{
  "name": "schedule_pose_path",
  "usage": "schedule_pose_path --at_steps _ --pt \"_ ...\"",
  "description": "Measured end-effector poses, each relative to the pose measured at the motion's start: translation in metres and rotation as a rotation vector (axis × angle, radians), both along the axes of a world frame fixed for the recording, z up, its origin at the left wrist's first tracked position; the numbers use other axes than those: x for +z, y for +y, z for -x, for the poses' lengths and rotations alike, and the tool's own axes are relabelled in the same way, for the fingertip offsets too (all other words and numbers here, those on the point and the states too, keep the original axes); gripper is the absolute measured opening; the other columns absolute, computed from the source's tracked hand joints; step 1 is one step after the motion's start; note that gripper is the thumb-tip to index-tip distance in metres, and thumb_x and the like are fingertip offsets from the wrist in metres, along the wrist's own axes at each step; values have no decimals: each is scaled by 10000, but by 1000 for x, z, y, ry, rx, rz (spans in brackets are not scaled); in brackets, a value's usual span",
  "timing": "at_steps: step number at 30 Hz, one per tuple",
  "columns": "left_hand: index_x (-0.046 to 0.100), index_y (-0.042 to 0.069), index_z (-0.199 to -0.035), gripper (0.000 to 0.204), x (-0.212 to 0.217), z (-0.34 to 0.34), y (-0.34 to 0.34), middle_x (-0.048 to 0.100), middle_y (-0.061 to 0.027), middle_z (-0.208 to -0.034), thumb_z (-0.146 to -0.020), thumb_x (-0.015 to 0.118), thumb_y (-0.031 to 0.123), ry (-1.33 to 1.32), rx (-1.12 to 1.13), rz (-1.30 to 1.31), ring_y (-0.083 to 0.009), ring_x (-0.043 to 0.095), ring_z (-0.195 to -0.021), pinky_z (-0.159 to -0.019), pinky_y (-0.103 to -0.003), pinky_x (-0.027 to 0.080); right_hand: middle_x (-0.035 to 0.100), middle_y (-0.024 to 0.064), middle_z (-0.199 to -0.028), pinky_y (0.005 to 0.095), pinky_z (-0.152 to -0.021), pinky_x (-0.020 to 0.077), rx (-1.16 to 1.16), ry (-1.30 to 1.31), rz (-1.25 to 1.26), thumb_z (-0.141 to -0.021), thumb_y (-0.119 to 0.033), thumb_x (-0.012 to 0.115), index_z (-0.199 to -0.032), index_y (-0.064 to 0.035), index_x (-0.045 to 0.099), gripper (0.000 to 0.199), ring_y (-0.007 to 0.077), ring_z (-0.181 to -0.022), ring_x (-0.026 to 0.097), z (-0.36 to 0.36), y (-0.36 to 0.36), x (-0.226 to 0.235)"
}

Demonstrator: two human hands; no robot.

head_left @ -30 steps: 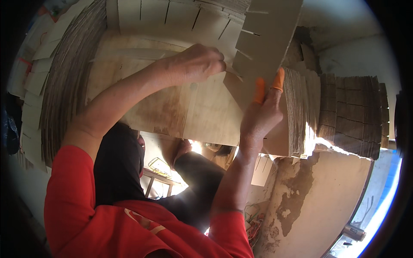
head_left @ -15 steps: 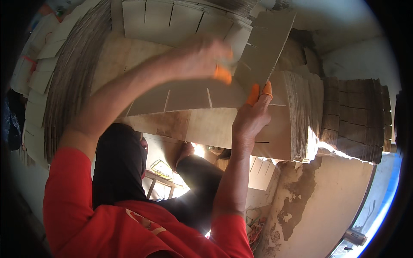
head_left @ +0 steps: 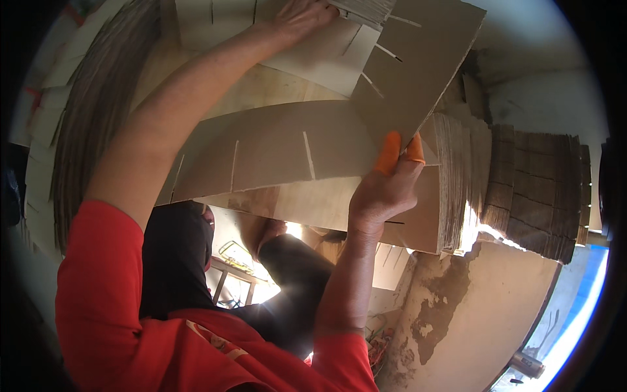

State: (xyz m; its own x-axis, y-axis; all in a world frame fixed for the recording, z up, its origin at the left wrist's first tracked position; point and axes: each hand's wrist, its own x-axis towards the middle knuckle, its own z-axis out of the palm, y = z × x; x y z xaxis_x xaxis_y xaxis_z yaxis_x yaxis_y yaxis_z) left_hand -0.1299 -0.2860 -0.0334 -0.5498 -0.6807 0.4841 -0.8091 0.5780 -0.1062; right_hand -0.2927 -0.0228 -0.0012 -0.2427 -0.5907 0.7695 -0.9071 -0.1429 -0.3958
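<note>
Cardboard is what both hands are occupied with; a slotted brown sheet [head_left: 418,59] is pinched at its lower corner by the right hand [head_left: 382,196], whose thumb and forefinger wear orange rubber fingertip covers [head_left: 390,151], presumably so that the smooth board is gripped without slipping; the sheet is held tilted, its slotted edge turned toward the stack at the top, which would let the cuts be lined up by eye. The left hand [head_left: 304,14] is stretched far forward along the outstretched arm and is laid on a pale slotted piece [head_left: 313,52] at the top edge of the view; its fingers are curled over the board, but whether they are closed on it or merely pressing cannot be told, since the fingertips are cut off by the rim. A longer slotted strip [head_left: 274,153] is seen lying across beneath both, bowed and resting over a plywood work surface [head_left: 261,88]. Stacks of corrugated pieces [head_left: 535,183] are kept to the right, within reach; another tall pile [head_left: 91,117] is stood on edge at the left. Red sleeves [head_left: 104,287] are seen at the lower edge.
</note>
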Motion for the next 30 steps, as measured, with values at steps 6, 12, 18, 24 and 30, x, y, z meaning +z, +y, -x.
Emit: schedule_pose_path --at_steps 6,12,18,24,30 --pt "604 64 -892 186 13 -9 48 586 -90 -801 -714 575 19 157 -240 18 -279 583 -846 -705 -399 495 643 151 -1120 261 -546 530 48 3 15 -869 24 617 -1193 60 507 344 202 -679 675 -2 5 10" --pt "590 57 -831 168 17 -6 81 585 -64 -741 -683 599 -21 79 -452 -14 -254 587 -810 -615 -384 516 600 186 -1205 267 -543 527 94 78 37 -847 80 604 -1286 51 459 462 215 -706 682 0 4 8" --pt "576 41 -809 171 34 5 109 572 -56 -734 -661 618 -34 84 -524 -27 -224 576 -772 -576 -354 521 584 212 -1208 292 -530 525 109 47 -36 -855 71 594 -1337 16 423 514 286 -715 676 4 5 2" --pt "572 39 -787 156 42 12 128 548 -52 -734 -654 614 -31 170 -582 -3 -215 566 -762 -579 -328 519 623 186 -1150 292 -552 522 40 -2 -111 -892 -1 583 -1321 -14 440 452 251 -726 668 0 7 4" --pt "563 38 -781 156 37 14 129 535 -54 -737 -647 611 -26 190 -602 -24 -223 553 -759 -574 -333 508 661 133 -844 225 -541 476 31 -12 -120 -933 -79 568 -1411 -117 396 509 127 -544 525 3 7 -1"
